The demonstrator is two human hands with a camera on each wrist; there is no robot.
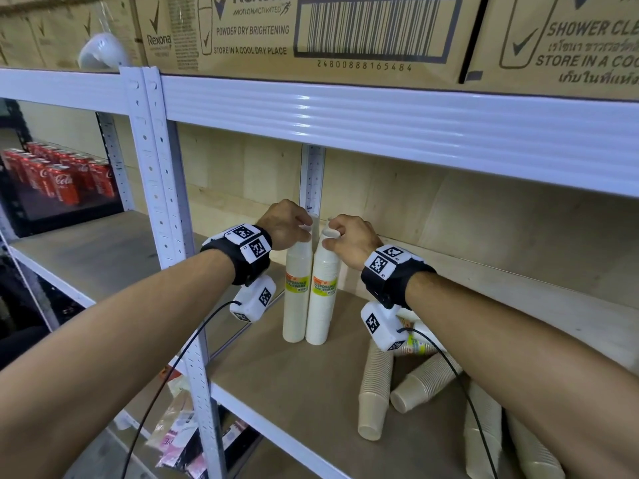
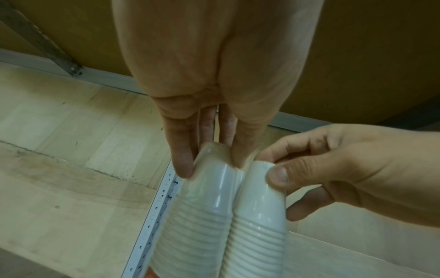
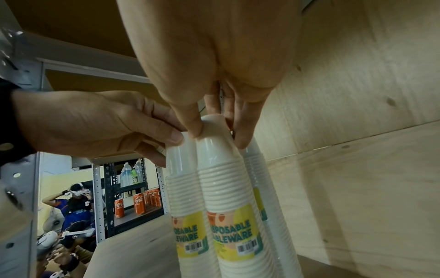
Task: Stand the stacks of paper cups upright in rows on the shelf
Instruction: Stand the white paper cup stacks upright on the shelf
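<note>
— Spanning the frame, what is the biggest thing?
— A white metal shelf, with loose cup stacks lying at lower right.
— And at centre?
— Two wrapped cup stacks stand upright, touching. The left hand pinches the left top; the right hand pinches the right.

White cup stacks with yellow-green and orange labels; a white metal shelf frame; red cola cans; brown cartons printed in black.
</note>
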